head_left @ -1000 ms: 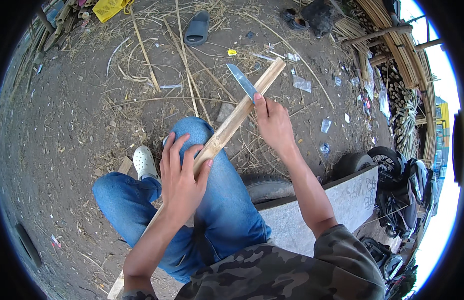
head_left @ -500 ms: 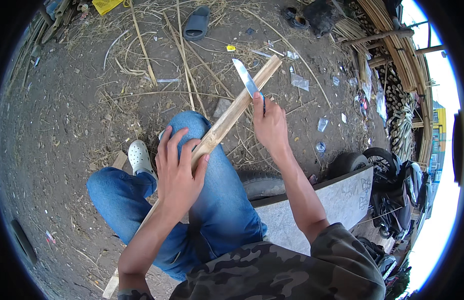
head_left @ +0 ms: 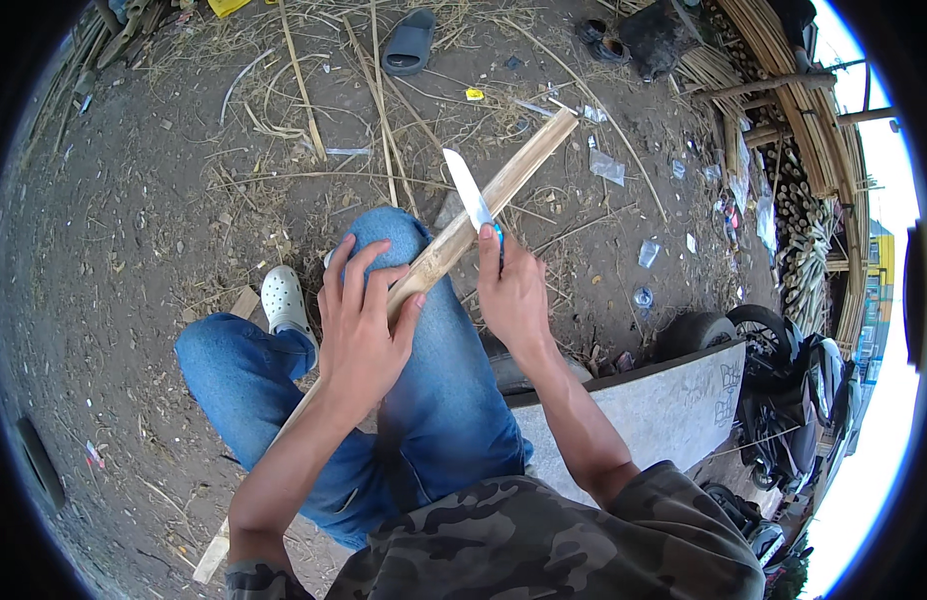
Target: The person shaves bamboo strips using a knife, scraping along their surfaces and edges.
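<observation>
A long pale strip of split bamboo or wood point(head_left: 515, 182) lies slantwise across my legs, its far end pointing up to the right and its near end low at the left. My left hand point(head_left: 361, 325) holds it against my thigh, thumb on the near side and fingers over the other. In my right hand point(head_left: 513, 295) is a knife point(head_left: 464, 187) with a broad shiny blade and a bluish handle. The blade crosses the strip just beyond my knee, its tip pointing up and left. The thumb presses along the handle by the blade.
Long thin strips point(head_left: 384, 110) and shavings litter the dirt ground ahead, with a grey slipper point(head_left: 409, 43) among them. A pale board point(head_left: 638, 415) and a motorcycle point(head_left: 798, 400) stand at my right. Stacked bamboo poles point(head_left: 808, 260) rise at the far right. My white clog point(head_left: 286, 300) rests at left.
My right hand and the knife have slid along the strip toward me, down and left. The left hand keeps its hold. The whole view has shifted slightly.
</observation>
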